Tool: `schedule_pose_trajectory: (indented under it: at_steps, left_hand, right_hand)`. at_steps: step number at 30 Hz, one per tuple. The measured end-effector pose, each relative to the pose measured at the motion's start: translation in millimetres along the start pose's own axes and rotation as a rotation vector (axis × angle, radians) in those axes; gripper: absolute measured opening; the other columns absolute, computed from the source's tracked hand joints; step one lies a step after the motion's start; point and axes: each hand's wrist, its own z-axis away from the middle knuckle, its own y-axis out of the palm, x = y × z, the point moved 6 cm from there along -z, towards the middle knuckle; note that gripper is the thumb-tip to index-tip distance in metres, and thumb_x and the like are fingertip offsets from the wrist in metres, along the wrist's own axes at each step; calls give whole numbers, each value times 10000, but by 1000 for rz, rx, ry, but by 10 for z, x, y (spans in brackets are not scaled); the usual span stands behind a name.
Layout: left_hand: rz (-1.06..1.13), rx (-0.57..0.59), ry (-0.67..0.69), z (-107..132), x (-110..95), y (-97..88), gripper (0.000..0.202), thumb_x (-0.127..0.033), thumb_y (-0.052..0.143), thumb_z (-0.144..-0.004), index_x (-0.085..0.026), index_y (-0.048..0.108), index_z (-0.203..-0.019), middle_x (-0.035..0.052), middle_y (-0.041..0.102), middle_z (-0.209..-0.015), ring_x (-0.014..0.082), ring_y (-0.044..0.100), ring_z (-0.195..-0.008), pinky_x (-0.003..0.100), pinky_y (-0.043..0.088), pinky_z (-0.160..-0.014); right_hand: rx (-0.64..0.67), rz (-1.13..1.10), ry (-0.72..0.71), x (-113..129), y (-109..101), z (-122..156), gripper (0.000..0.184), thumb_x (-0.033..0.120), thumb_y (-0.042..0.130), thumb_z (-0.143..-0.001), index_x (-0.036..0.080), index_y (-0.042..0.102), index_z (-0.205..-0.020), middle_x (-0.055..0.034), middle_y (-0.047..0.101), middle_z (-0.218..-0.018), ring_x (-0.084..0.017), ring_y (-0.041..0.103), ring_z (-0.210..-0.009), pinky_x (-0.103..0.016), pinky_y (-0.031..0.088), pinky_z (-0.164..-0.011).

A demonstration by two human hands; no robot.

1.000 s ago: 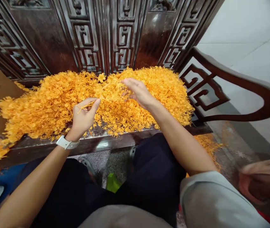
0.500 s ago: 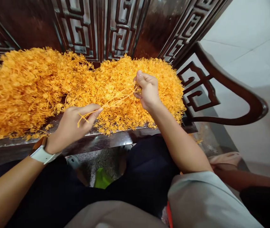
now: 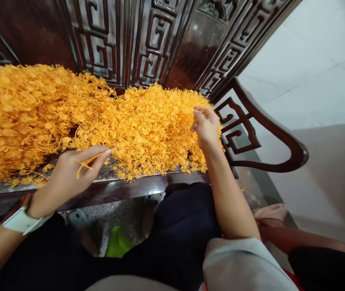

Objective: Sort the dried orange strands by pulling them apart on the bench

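Note:
My left hand point(image 3: 72, 171) pinches a yellow plastic flower sprig point(image 3: 85, 163) between thumb and fingers, just above the front edge of the bench. The sprig's forked stem end shows over the palm; its other end blends into the yellow behind it. Over the right side of a heap of yellow plastic flowers point(image 3: 148, 133) is my right hand point(image 3: 208, 128), its fingers curled in toward the thumb. Whatever those fingers hold, if anything, cannot be made out against the flowers. A second flower heap point(image 3: 29, 117) lies to the left, joining the first.
The flowers lie on a dark wooden bench point(image 3: 130, 189) with a carved backrest point(image 3: 152, 44). Its curved armrest point(image 3: 299, 155) rises at the right. A bright green object point(image 3: 117, 242) is below, between my legs. Another person's bare limb point(image 3: 305, 238) shows at lower right.
My right hand has left the sprig's far end and moved right, away from my left hand. My left hand keeps the sprig and sits lower and farther left. The view has shifted slightly.

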Motion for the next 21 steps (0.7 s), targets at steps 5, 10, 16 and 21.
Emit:
schedule_pose_trajectory:
  at_steps: [5, 10, 16, 21]
  left_hand:
    - [134, -2, -120, -144, -67, 50, 159, -373, 747, -966, -235, 822, -942, -16, 820, -887, 157, 742, -733, 238, 553, -662]
    - [242, 16, -158, -220, -185, 80, 176, -356, 731, -979, -245, 812, -869, -17, 793, -802, 136, 708, -687, 228, 565, -649]
    - [311, 153, -153, -213, -250, 104, 198, -438, 723, -952, -303, 855, -889, 30, 831, -906, 229, 763, -800, 322, 630, -734]
    - [332, 127, -205, -204, -181, 66, 212, -456, 725, -950, -297, 847, -880, 38, 829, -933, 228, 742, -771, 319, 624, -720]
  right_hand:
    - [16, 205, -373, 451, 271, 420, 597, 485, 752, -883, 262, 541, -1395, -125, 599, -1238, -245, 618, -1046, -421, 555, -839]
    - [331, 199, -887, 1131, 675, 1168, 208, 371, 568, -1046, 302, 685, -1203, -94, 691, -1140, -274, 659, -1108, -493, 524, -976]
    - [711, 317, -1099, 1175, 1172, 1635, 305, 450, 653, -1030, 259, 704, -1262, -114, 715, -1233, -287, 628, -1160, -481, 493, -1007]
    - [824, 277, -976, 975, 1367, 1562, 202, 343, 570, -1088, 186, 691, -1048, -72, 670, -908, -194, 569, -847, -361, 482, -814]
